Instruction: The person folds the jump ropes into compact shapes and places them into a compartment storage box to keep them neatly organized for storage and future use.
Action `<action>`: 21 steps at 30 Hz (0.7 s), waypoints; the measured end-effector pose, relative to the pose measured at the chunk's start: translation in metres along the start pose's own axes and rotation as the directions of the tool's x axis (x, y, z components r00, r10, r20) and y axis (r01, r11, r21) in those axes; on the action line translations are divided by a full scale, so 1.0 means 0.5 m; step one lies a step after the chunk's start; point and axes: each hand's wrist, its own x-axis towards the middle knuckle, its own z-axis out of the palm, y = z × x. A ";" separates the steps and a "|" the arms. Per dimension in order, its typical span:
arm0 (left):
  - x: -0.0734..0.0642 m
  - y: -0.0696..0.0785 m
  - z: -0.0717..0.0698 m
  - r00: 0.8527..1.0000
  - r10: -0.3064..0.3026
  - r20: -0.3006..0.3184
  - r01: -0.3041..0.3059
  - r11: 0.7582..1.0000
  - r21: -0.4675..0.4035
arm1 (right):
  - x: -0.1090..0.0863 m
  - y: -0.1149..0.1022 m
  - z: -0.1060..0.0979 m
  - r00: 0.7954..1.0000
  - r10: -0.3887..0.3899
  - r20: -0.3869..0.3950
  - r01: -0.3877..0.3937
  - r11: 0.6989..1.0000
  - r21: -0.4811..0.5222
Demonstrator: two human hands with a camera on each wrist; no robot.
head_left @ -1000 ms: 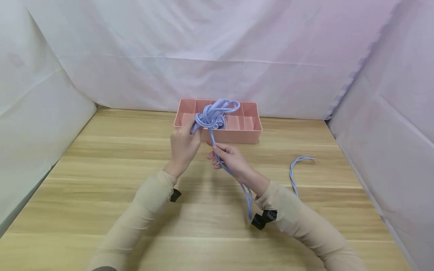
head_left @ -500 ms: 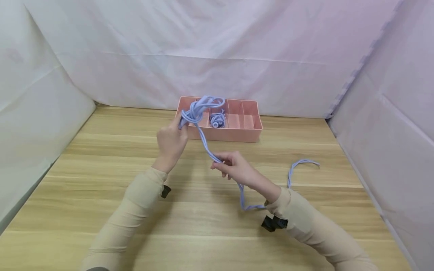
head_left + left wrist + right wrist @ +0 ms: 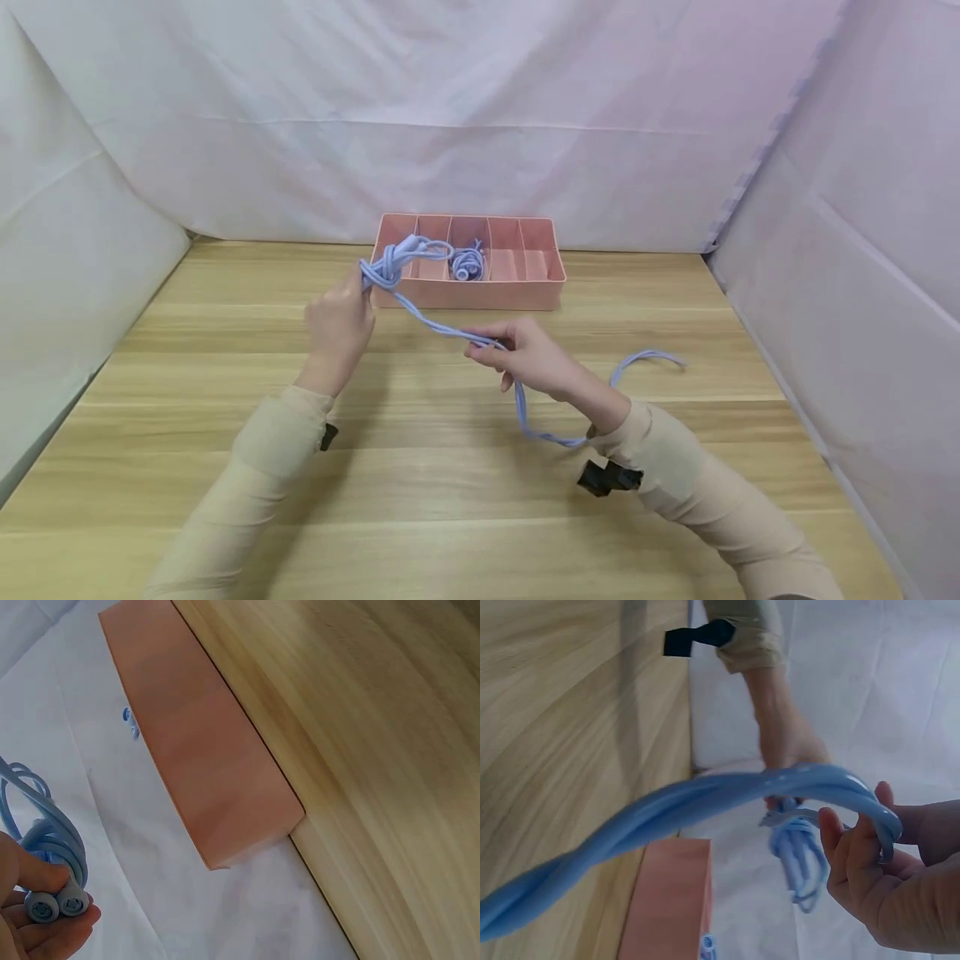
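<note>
A light blue jump rope (image 3: 390, 265) is held up by both hands. Its two handles (image 3: 58, 900) lie side by side in the left hand (image 3: 339, 323), which grips them with their round ends showing in the left wrist view. Cord is wound round the handles, and a loop sticks out beyond them. The right hand (image 3: 531, 358) pinches the doubled cord (image 3: 442, 329) between thumb and fingers, to the right of the bundle. From there the twisted cord (image 3: 660, 814) hangs down, passes behind the right forearm and ends in a curve on the table.
A pink box (image 3: 465, 293) with several compartments stands at the back of the wooden table (image 3: 450, 492). Its middle compartment holds another coiled blue rope (image 3: 468, 263). White cloth (image 3: 450, 117) hangs behind and at both sides.
The left hand has moved left with the handle bundle, away from the box's middle. The right hand has slid along the cord, and the stretch between the hands is longer.
</note>
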 end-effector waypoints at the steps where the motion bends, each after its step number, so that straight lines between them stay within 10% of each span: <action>1: -0.003 -0.002 0.001 1.000 0.021 -0.004 -0.021 1.000 0.017 | 0.000 -0.005 -0.004 1.000 -0.001 0.004 0.001 1.000 0.007; 13: -0.042 0.011 -0.014 0.960 0.205 0.190 -0.223 0.972 0.080 | 0.015 -0.056 -0.032 0.994 -0.105 0.003 0.103 0.972 -0.211; 21: -0.068 0.035 -0.019 0.864 0.381 0.330 -0.409 0.912 0.016 | 0.025 -0.079 -0.048 0.991 -0.111 0.072 0.129 0.925 -0.356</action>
